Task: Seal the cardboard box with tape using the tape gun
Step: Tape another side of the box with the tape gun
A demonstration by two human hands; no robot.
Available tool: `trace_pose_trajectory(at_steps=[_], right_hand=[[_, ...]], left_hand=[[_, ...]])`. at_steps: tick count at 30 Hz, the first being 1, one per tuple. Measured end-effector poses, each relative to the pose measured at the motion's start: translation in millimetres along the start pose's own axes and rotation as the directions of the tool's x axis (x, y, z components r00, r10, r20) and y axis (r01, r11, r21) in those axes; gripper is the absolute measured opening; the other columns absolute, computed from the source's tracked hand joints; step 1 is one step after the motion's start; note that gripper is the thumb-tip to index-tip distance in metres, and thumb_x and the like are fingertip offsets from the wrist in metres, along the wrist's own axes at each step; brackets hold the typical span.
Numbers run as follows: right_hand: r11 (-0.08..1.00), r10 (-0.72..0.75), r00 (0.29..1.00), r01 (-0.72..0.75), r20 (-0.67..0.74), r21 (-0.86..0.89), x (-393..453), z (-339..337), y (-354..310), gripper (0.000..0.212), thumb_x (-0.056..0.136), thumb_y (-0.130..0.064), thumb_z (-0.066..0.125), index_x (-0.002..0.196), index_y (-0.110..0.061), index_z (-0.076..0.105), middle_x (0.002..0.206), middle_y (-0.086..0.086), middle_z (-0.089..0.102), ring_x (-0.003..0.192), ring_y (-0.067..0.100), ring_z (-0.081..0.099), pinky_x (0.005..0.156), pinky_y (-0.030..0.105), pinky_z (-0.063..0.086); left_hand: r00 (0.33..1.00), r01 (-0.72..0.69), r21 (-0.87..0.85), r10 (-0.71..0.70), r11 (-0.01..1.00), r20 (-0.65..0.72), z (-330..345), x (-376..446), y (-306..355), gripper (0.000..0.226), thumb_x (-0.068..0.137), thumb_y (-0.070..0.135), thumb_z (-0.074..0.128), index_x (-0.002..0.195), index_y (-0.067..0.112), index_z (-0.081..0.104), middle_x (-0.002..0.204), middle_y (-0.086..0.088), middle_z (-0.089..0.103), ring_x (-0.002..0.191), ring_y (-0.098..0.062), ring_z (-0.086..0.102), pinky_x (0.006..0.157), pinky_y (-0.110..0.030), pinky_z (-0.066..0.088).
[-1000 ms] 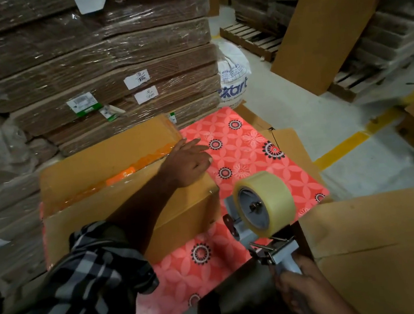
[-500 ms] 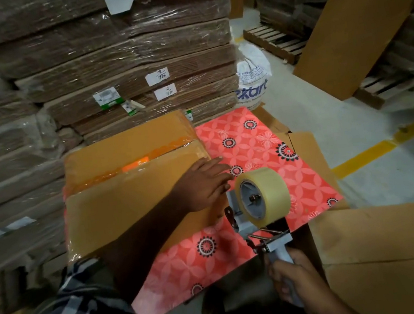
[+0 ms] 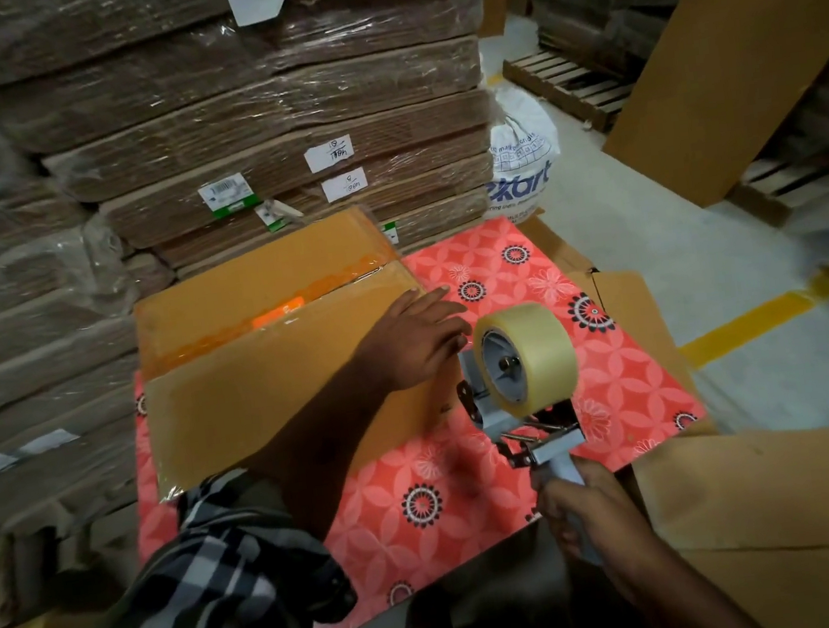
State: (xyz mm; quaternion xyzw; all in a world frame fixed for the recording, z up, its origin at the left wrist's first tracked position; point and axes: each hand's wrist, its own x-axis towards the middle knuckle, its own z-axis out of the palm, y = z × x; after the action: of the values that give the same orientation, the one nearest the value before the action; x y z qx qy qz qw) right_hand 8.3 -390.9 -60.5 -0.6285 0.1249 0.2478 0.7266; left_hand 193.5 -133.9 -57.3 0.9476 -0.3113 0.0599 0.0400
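Observation:
A brown cardboard box (image 3: pixel 265 382) lies on a red flowered table cover (image 3: pixel 501 273). Its two top flaps meet along a seam where orange contents show through a glossy strip. My left hand (image 3: pixel 418 341) rests flat on the near flap at the box's right end, fingers spread. My right hand (image 3: pixel 579 506) grips the handle of a grey tape gun (image 3: pixel 523 425) carrying a roll of clear tape (image 3: pixel 528 355). The gun's front end sits just right of the box's right end, close to my left fingers.
Shrink-wrapped stacks of flat cardboard (image 3: pixel 235 117) rise right behind the box. A white printed sack (image 3: pixel 521 157) stands at the table's far corner. Flat cardboard sheets (image 3: pixel 767 521) lie to my right. Wooden pallets (image 3: pixel 567 84) and a yellow floor line (image 3: pixel 744 322) are beyond.
The near flap has been pressed down flat. My left hand slid along it to the box's right end. The tape gun has come up closer to that end.

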Motion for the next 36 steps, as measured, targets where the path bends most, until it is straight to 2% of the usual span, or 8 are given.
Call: trace_pose_trajectory(at_steps=[5,7,11,17,21,25,33,36], right_hand=[[1.0,0.002,1.0,-0.002,-0.029,0.004,3,-8,11,0.011,0.056,-0.011,0.062,0.063,-0.016,0.055,0.056,0.009,0.035,0.042,0.014,0.028,0.045,0.021,0.023],[1.0,-0.005,1.0,0.005,-0.007,0.002,1,-12,12,0.008,0.062,-0.01,0.062,0.063,-0.014,0.055,0.056,0.01,0.036,0.042,0.015,0.029,0.046,0.022,0.024],[0.999,-0.004,1.0,0.005,0.029,-0.032,-6,-15,19,0.019,0.069,-0.015,0.062,0.055,-0.018,0.049,0.052,0.007,0.033,0.042,0.014,0.029,0.047,0.021,0.025],[0.995,0.021,1.0,-0.02,0.001,-0.1,0,-9,12,0.018,0.07,-0.018,0.06,0.057,-0.017,0.048,0.052,0.004,0.034,0.041,0.013,0.028,0.045,0.02,0.022],[0.986,0.052,0.998,-0.056,-0.025,-0.158,9,3,4,0.011,0.076,-0.019,0.062,0.071,-0.015,0.053,0.054,0.0,0.038,0.04,0.011,0.03,0.042,0.019,0.021],[0.977,0.08,0.996,-0.087,-0.046,-0.197,18,10,3,0.018,0.094,-0.005,0.058,0.079,-0.013,0.054,0.056,0.001,0.04,0.04,0.011,0.032,0.04,0.018,0.024],[0.947,0.098,0.993,-0.114,-0.068,-0.3,43,7,-10,0.02,0.09,-0.007,0.059,0.073,-0.016,0.053,0.052,-0.003,0.043,0.038,0.012,0.034,0.042,0.018,0.026],[0.927,0.085,0.995,-0.098,-0.05,-0.363,44,0,-10,0.018,0.091,-0.005,0.058,0.076,-0.013,0.055,0.051,-0.004,0.045,0.039,0.012,0.036,0.041,0.019,0.029]], left_hand=[[1.0,0.007,-0.012,-0.007,1.0,0.009,3,1,-2,0.043,0.107,0.051,0.024,0.134,0.037,0.055,0.158,0.011,0.043,0.156,-0.018,0.02,0.125,-0.049,0.016],[1.0,0.013,-0.014,-0.013,1.0,0.016,4,2,-2,0.041,0.108,0.05,0.025,0.134,0.039,0.054,0.158,0.012,0.042,0.157,-0.017,0.019,0.125,-0.049,0.015],[1.0,0.013,-0.005,-0.013,1.0,0.011,7,2,-2,0.038,0.109,0.051,0.026,0.132,0.041,0.054,0.158,0.014,0.041,0.157,-0.016,0.018,0.125,-0.048,0.014],[1.0,0.02,-0.052,-0.019,0.998,0.019,2,0,0,0.044,0.108,0.052,0.022,0.134,0.039,0.056,0.159,0.013,0.041,0.157,-0.015,0.017,0.126,-0.048,0.013],[0.999,0.038,-0.154,-0.038,0.987,0.004,-1,0,-1,0.061,0.104,0.058,0.009,0.136,0.039,0.057,0.159,0.015,0.042,0.157,-0.013,0.017,0.127,-0.046,0.011],[0.997,0.071,-0.286,-0.081,0.956,-0.021,5,3,-7,0.052,0.107,0.052,0.02,0.134,0.037,0.062,0.157,0.021,0.042,0.156,-0.007,0.018,0.127,-0.045,0.014],[0.996,0.038,-0.42,-0.069,0.907,-0.06,6,3,-12,0.039,0.107,0.024,0.036,0.136,0.026,0.061,0.158,0.015,0.042,0.155,-0.009,0.022,0.127,-0.045,0.014],[0.996,0.036,-0.411,-0.067,0.911,-0.06,4,3,-12,0.04,0.107,0.027,0.036,0.139,0.026,0.059,0.16,0.013,0.041,0.156,-0.01,0.021,0.128,-0.045,0.014]])
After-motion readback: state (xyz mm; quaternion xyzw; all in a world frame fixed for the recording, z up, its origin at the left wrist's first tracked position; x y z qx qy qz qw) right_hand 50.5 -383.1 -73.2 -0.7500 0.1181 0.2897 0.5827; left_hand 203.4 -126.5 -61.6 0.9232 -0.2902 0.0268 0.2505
